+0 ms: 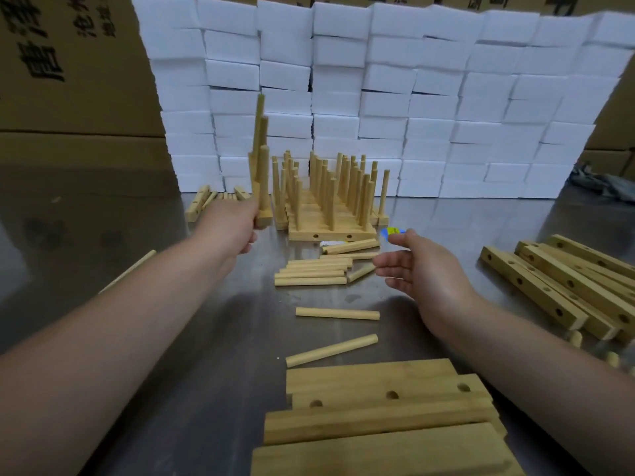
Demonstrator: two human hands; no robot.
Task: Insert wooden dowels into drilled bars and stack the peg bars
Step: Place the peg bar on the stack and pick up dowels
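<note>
White foam blocks (378, 97) wall off the back of the grey steel bench (206, 338). At centre-left, the left hand (233, 228) has its fingers clamped on the base of a pale wooden peg bar with upright dowels (263, 173), just beside the row of finished peg bars (330, 231) at frame centre. To seat it well, it should probably go down level and flush against that row, pegs vertical (a tilt could snag the neighbours). The right hand (422, 266) hovers empty, fingers apart, over loose round wooden dowels (312, 273). Brown cardboard cartons (68, 80) at upper left show nothing of their contents.
</note>
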